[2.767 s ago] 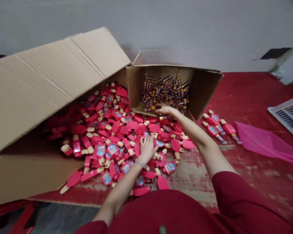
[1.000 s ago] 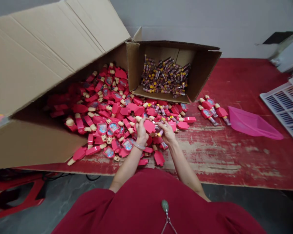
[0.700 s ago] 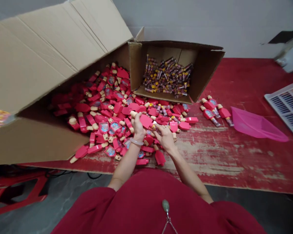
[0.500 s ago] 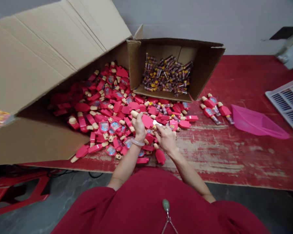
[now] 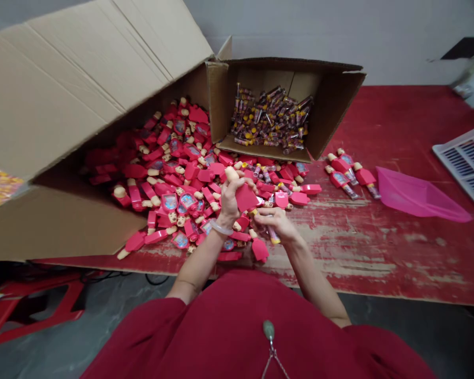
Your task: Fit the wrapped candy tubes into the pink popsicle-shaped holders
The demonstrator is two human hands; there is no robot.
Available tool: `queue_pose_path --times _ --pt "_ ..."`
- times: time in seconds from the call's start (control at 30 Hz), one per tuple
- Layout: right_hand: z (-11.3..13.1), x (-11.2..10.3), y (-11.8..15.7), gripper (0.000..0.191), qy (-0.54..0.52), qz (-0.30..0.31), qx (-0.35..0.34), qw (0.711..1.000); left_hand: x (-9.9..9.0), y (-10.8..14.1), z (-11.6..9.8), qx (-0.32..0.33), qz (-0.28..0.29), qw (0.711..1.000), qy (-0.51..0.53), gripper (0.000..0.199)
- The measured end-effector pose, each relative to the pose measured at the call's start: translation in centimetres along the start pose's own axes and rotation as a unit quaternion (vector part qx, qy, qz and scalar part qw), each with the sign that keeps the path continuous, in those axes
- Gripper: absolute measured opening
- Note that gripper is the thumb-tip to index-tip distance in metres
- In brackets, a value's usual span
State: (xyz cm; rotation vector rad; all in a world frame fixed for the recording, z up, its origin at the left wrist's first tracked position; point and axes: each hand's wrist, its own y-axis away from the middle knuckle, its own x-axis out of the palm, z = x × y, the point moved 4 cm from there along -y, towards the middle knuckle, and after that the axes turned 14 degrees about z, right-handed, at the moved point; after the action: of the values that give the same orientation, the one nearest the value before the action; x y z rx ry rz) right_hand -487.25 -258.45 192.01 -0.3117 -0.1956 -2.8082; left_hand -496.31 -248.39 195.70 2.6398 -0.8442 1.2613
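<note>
While the left hand (image 5: 229,201) grips a red plastic figure (image 5: 245,197) by its body, the right hand (image 5: 277,223) pinches a slim tube (image 5: 274,235) just beside it; the hands, near but apart, work above the heap of figures (image 5: 174,158) on the worktop (image 5: 403,121), clear of the pile so each piece handles separately.

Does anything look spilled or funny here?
Yes, red doll-shaped toys lie heaped across the worn red table, spilling from a big cardboard box tipped on its side, instead of sitting packed inside.

Nothing readable — the toy labels (image 5: 188,200) are too small.
</note>
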Motion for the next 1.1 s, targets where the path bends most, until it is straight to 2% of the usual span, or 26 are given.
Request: queue_pose_path --times 0.07,0.1,0.13,0.17,0.2,0.23,0.3,0.33,0.37,0.43,0.5,0.53,0.6,0.67,0.7,0.73,0.77,0.83,0.9,0.97,1.1 --pt "-0.6 0.7 -0.2 0.048 -0.104 0.118 0.016 0.988 0.6 -0.2 0.0 -0.063 0.041 0.997 0.017 0.019" --pt "-0.7 0.8 -0.2 0.052 -0.117 0.139 0.019 0.983 0.8 -0.5 0.0 -0.088 0.053 0.995 0.015 0.017" --pt "-0.7 0.8 -0.2 0.054 -0.101 0.124 0.018 0.987 0.9 -0.8 0.0 -0.097 0.056 0.994 0.008 0.017" --pt "-0.7 0.4 -0.1 0.052 -0.055 0.072 0.014 0.996 0.8 -1.2 -0.1 -0.087 0.046 0.995 0.000 0.018" --pt "-0.4 0.0 0.1 0.050 0.014 -0.009 0.003 1.000 0.5 -1.7 -0.3 -0.058 0.022 0.998 -0.007 0.020" --pt "0.1 -0.5 0.5 0.048 0.097 -0.103 -0.012 0.990 0.2 -2.1 -0.5 -0.021 -0.012 1.000 -0.010 0.022" --pt "1.1 -0.9 1.6 0.044 0.236 -0.259 -0.043 0.936 -0.6 -2.6 -0.6 0.041 -0.082 0.996 -0.008 0.025" --pt "1.4 -0.9 2.0 0.042 0.266 -0.299 -0.051 0.915 -0.8 -2.7 -0.5 0.055 -0.102 0.993 -0.002 0.025" --pt "1.4 -0.9 2.2 0.040 0.264 -0.314 -0.051 0.910 -0.9 -2.7 -0.4 0.059 -0.105 0.993 0.006 0.024" --pt "0.8 -1.0 2.1 0.041 0.177 -0.275 -0.033 0.945 -0.6 -2.6 -0.4 0.051 -0.068 0.996 0.026 0.022" --pt "-0.5 -0.9 1.6 0.044 0.026 -0.160 -0.005 0.987 0.2 -2.2 -0.8 0.043 -0.012 0.998 0.036 0.020" --pt "-1.1 -0.6 1.2 0.045 -0.051 -0.088 0.004 0.995 0.6 -2.0 -1.1 0.038 0.013 0.999 0.037 0.019" --pt "-2.1 0.0 0.8 0.047 -0.173 0.041 0.004 0.984 1.3 -1.7 -1.6 0.016 0.047 0.998 0.035 0.019" --pt "-2.8 0.6 0.6 0.050 -0.229 0.116 -0.002 0.966 1.7 -1.6 -1.6 -0.013 0.059 0.998 0.034 0.018" --pt "-3.0 0.7 0.7 0.050 -0.231 0.124 0.000 0.965 1.7 -1.8 -1.5 -0.026 0.062 0.997 0.033 0.019" --pt "-3.2 0.8 0.8 0.050 -0.214 0.108 0.003 0.971 1.6 -2.0 -1.2 -0.034 0.064 0.997 0.031 0.019" --pt "-3.2 0.6 1.0 0.047 -0.180 0.067 0.004 0.981 1.5 -2.2 -0.9 -0.036 0.063 0.997 0.027 0.020" --pt "-2.9 -0.1 1.6 0.040 -0.084 -0.061 -0.011 0.994 1.0 -2.7 -0.2 -0.021 0.042 0.999 0.015 0.022" --pt "-2.4 -0.6 2.2 0.035 -0.024 -0.156 -0.036 0.987 0.6 -2.9 0.6 -0.003 0.011 1.000 0.007 0.021" --pt "-2.8 -0.5 2.3 0.037 -0.044 -0.153 -0.039 0.986 0.7 -2.8 1.4 0.006 0.007 1.000 0.003 0.020" --pt "-4.7 -0.6 2.7 0.041 -0.155 -0.038 0.002 0.987 1.4 -2.7 2.7 -0.039 0.071 0.996 -0.039 0.026"
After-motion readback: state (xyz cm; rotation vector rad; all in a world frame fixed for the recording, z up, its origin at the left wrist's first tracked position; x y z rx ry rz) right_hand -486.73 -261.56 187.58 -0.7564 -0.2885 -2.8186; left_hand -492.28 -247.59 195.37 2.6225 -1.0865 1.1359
